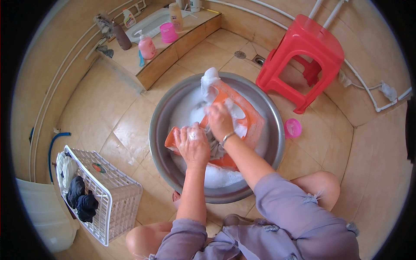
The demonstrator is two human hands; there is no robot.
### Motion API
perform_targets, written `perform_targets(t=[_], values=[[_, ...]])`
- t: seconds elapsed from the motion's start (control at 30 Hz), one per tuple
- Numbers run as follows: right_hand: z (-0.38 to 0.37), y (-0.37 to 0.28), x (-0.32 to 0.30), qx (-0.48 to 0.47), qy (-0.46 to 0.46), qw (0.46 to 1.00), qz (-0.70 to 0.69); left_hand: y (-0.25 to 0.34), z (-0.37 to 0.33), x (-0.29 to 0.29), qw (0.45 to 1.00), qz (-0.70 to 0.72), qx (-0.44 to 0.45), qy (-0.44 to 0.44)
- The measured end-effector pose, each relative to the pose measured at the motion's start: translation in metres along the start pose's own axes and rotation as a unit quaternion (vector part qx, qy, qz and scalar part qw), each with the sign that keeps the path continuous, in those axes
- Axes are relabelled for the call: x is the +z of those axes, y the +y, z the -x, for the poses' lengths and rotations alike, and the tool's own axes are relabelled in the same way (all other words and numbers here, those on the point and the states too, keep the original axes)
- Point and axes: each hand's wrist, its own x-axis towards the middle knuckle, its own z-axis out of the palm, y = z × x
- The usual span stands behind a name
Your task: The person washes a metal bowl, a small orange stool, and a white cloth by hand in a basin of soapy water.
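Far left, against the tiled wall: a white plastic tub (41, 212), only partly in view. Just beside it, a white lattice laundry basket (113, 203) tipped on the tiled floor (99, 117), holding dark garments (82, 199) and a pale one. Above and further back, on a low tiled ledge (164, 54): a brown bottle (121, 37), a pink pump bottle (147, 46), a pink cup (168, 32), a peach-coloured bottle (176, 16).

Centre, on the floor: a wide metal basin (160, 130) full of suds and water. Inside, leaning from near rim to far rim, an orange washboard (251, 121), flecked with foam. Left hand (193, 143) pressed down on the lower part of the board, fingers (187, 132) curled together and soapy, bunched over a wet grey cloth (215, 147). Right hand (219, 121) just above and touching the same cloth, fingers folded and gripping its upper end against the board's ridges; a bangle (227, 138) at the wrist. Cloth lying on the washboard between both hands, inside the basin.

Right of the basin, close to its rim: a small pink scoop (293, 128) on the floor. Further back right: a red plastic stool (303, 56) near a floor drain (259, 60), white pipes (368, 91) running along the wall behind.
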Motion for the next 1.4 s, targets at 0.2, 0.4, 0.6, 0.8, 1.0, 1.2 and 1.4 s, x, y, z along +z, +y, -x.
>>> perform_targets(t=[0.2, 0.4, 0.6, 0.8, 1.0, 1.2, 1.4], values=[[-0.014, 0.010, 0.001, 0.079, 0.062, 0.994, 0.032, 0.016, 0.009, 0.002, 0.998, -0.038, 0.000, -0.045], [0.046, -0.049, -0.021, 0.255, 0.009, 0.914, -0.315, 0.026, 0.011, 0.003, 0.962, 0.244, -0.125, -0.005], [0.028, 0.006, -0.090, 0.313, 0.083, 0.943, -0.075, 0.064, 0.030, 0.006, 0.962, 0.254, 0.029, -0.093], [0.060, 0.072, -0.085, 0.069, 0.063, 0.978, 0.185, 0.059, 0.048, 0.017, 0.952, 0.092, 0.164, -0.243], [0.126, 0.002, -0.064, 0.120, 0.116, 0.986, 0.023, 0.056, 0.049, 0.014, 0.974, 0.113, 0.062, -0.187], [0.064, 0.066, -0.083, 0.280, 0.100, 0.953, 0.053, 0.071, 0.047, 0.019, 0.965, 0.073, 0.051, -0.247], [0.070, 0.087, -0.070, 0.156, 0.128, 0.964, 0.171, 0.072, 0.038, 0.017, 0.947, 0.053, 0.087, -0.306]])
